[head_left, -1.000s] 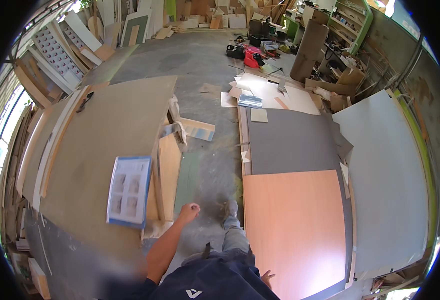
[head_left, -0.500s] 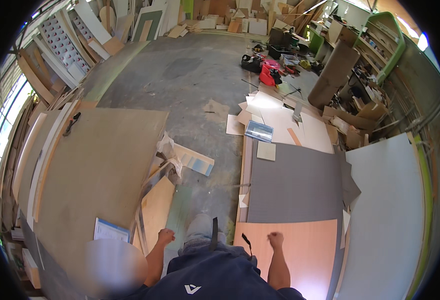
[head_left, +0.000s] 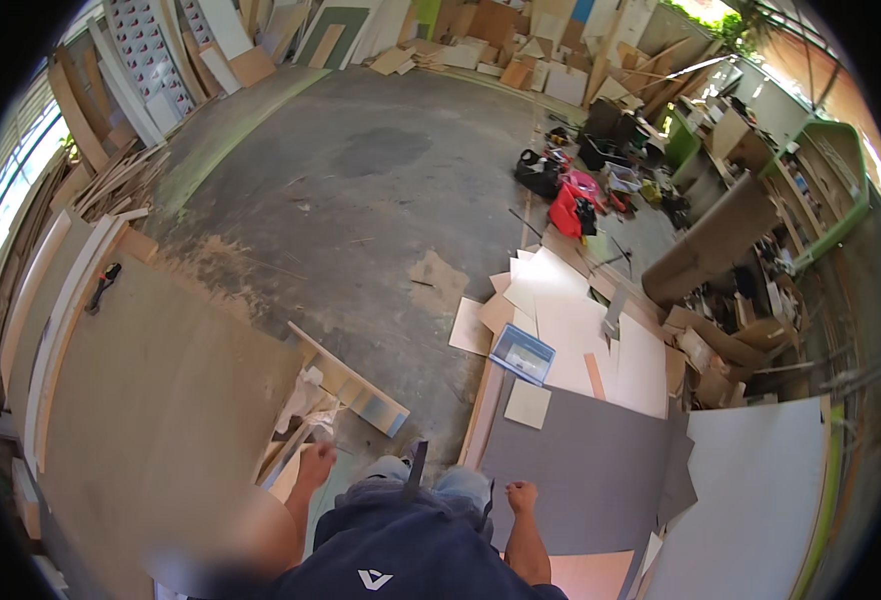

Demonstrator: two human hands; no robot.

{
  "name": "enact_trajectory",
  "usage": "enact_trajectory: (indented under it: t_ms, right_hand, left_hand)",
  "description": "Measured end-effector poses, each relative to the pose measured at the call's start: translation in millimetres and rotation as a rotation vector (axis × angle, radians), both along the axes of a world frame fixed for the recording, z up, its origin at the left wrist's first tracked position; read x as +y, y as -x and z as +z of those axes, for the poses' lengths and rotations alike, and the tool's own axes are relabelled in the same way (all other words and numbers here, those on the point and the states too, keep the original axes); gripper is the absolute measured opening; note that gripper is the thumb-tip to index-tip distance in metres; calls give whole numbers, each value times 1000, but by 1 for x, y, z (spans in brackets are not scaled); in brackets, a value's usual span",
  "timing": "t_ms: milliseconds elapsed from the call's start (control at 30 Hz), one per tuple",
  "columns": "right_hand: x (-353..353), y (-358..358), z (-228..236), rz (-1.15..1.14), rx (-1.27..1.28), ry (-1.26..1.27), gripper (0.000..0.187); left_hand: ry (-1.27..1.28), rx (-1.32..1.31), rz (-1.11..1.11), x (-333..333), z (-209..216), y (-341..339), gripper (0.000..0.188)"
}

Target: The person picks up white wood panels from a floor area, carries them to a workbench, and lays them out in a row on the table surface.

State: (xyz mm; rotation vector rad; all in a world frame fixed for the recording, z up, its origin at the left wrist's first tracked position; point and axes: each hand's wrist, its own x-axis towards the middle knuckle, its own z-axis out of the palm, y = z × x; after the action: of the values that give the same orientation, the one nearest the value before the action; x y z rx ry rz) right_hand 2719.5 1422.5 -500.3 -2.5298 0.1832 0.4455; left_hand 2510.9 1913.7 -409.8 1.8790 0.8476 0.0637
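My left hand (head_left: pixel 317 465), fingers curled in, is held beside my left leg. It is nearest the end of the brown board stack (head_left: pixel 150 390) and some crumpled whitish wrapping (head_left: pixel 303 398). My right hand (head_left: pixel 522 495) is curled too, held over the large dark grey sheet (head_left: pixel 580 455) on the right-hand stack. Nothing shows in either hand. Beyond the right hand, a square pale panel (head_left: pixel 528 405) and a blue-edged clear case (head_left: pixel 522 354) lie on the stack. A long wooden piece with a bluish end (head_left: pixel 360 392) lies ahead of the left hand.
Grey concrete floor (head_left: pixel 330 220) stretches ahead, with sawdust (head_left: pixel 222 268) at left. Pale offcuts (head_left: pixel 580 330) cover the right stack's far end. Bags, including a red one (head_left: pixel 566 210), sit farther back near a brown roll (head_left: pixel 710 245). A black-handled tool (head_left: pixel 102 288) rests on the left boards.
The view has moved forward and turned, bringing the wooden piece and clear case closer. My right hand has passed from above the orange-toned sheet to the grey one. Both hands stay curled.
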Motion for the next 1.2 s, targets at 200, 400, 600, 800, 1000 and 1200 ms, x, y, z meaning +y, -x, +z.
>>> enact_trajectory:
  t_ms: [200, 400, 600, 800, 1000, 1200]
  right_hand:
    - [82, -128, -3, 18, 152, -72, 18]
    - [187, -256, -34, 238, 259, -92, 19]
    - [350, -413, -105, 518, 298, 130, 30]
    - [515, -577, -258, 725, 371, 293, 34]
    - [638, -652, -389, 1006, 81, 299, 16]
    - [649, -634, -454, 1194, -106, 487, 11]
  left_hand:
    - [-570, -273, 368, 111, 147, -133, 22]
    - [-592, 589, 1042, 184, 69, -130, 78]
    - [-958, 1028, 953, 152, -6, -30, 109]
    - [-626, 1028, 901, 149, 115, -113, 86]
    - [-797, 1258, 700, 183, 68, -179, 77]
    - [-764, 1347, 606, 207, 38, -231, 79]
